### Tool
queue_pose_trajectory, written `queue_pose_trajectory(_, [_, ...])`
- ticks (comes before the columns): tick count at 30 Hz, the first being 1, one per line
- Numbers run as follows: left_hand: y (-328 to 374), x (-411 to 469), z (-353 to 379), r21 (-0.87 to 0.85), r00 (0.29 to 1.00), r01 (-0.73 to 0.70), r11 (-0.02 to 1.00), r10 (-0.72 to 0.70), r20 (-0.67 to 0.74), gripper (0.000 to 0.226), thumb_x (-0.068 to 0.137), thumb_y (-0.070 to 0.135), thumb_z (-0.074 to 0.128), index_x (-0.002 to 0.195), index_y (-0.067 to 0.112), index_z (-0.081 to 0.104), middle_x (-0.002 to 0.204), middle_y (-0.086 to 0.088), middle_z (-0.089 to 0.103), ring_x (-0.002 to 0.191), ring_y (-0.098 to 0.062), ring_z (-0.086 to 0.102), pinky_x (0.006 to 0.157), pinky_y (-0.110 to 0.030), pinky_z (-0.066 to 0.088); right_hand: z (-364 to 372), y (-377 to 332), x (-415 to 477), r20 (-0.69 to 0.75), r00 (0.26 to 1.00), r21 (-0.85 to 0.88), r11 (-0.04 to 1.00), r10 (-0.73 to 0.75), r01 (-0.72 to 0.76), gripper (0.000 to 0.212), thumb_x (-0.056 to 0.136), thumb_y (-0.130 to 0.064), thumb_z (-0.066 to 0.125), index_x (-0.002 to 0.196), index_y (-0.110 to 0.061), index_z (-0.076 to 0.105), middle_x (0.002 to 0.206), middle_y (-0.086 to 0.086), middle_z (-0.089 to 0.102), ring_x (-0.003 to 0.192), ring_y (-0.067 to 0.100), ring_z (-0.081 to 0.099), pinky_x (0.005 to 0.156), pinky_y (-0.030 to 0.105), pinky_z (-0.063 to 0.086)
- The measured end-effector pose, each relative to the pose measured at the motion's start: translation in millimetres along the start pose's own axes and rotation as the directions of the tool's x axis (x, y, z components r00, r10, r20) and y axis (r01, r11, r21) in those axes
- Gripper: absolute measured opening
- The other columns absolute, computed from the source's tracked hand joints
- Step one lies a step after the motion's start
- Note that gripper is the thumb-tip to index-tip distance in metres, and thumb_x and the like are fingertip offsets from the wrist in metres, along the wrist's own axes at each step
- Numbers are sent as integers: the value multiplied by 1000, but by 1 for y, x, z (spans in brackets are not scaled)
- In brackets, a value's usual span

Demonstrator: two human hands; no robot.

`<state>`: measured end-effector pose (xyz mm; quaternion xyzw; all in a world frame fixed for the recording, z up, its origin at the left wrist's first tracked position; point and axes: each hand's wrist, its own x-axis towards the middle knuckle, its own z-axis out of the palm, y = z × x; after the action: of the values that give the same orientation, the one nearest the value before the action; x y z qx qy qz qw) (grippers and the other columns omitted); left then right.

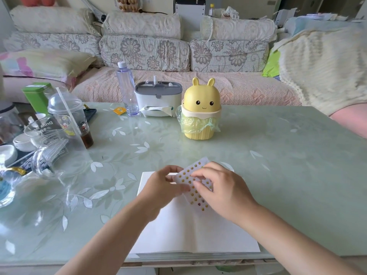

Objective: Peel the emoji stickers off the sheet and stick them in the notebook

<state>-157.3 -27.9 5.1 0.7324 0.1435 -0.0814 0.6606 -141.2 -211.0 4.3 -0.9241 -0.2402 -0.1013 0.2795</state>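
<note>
Pinching sticker sheet (191, 171) above far edge of notebook (188, 231): left hand (164, 185), right hand (220, 187).

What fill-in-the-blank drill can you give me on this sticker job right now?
The left hand and right hand hold the sticker sheet over the open ____.
The bunny-eared bin is coloured ____.
The water bottle stands to the ____ of the tissue box.
Missing: notebook; yellow; left.
</note>
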Motion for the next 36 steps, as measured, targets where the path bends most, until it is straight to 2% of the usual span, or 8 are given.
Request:
queue_pose_trajectory(2, [0,-6,4,-162,997,-28,986,38,63,36,78,-5,80,106,15,71,83,-7,70,71,-19,63,86,-37,56,2,-7,4,-43,999,38,999,4,-2,15,93,-35,65,105,-38,72,103,-19,62,91,0,56,67,5,35])
queue_pose_trajectory(6, [2,-12,5,-436,994,-17,900,64,93,26,93,2,66,118,8,69,100,-18,73,84,-24,70,82,-29,60,1,-11,10,-103,995,90,996,10,0,10,92,-32,67,98,-38,72,94,-23,59,75,-9,53,62,4,34])
queue_pose_trajectory(10, [-1,-13,2,-492,997,-38,870,66,41,21,97,2,61,116,2,69,98,-19,76,83,-22,73,81,-30,61,0,-14,11,-141,990,150,988,-4,25,7,90,-29,73,92,-35,76,85,-25,58,64,-8,54,59,7,34])
queue_pose_trajectory(16, [-1,-16,-1,-701,981,144,699,-5,196,25,81,8,70,103,-4,70,108,-19,71,93,-22,71,79,-24,60,-1,-16,14,-156,988,211,977,-1,34,8,89,-27,72,92,-32,78,82,-18,65,60,3,54,60,21,41])
queue_pose_trajectory(19, [0,-17,1,-707,975,156,689,7,222,24,78,10,70,98,-3,70,104,-17,70,89,-19,72,80,-24,60,-5,-17,14,-128,992,237,970,-20,50,8,90,-27,70,90,-31,77,72,-20,63,58,8,55,58,25,44])
queue_pose_trajectory(23, [-1,-18,1,-673,976,139,727,16,219,30,80,15,69,100,-7,70,102,-17,70,86,-17,72,79,-23,60,-13,-18,16,-25,1000,294,956,-13,19,13,93,-38,64,91,-33,75,65,-7,67,58,14,61,60,35,52])
queue_pose_trajectory(30, [0,-19,2,-592,980,102,800,23,199,32,74,18,73,98,-3,76,99,-16,76,87,-18,74,79,-26,60,-19,-17,16,-43,998,119,992,-45,50,40,84,-58,43,84,-30,72,65,-6,62,65,16,56,57,32,48])
queue_pose_trajectory(36, [4,-23,5,-495,988,19,869,59,143,40,71,23,76,105,0,76,106,-19,75,93,-21,73,86,-30,58,-19,-20,13,-73,997,113,993,-31,39,18,88,-40,61,79,-30,72,61,-21,59,60,8,54,53,20,40])
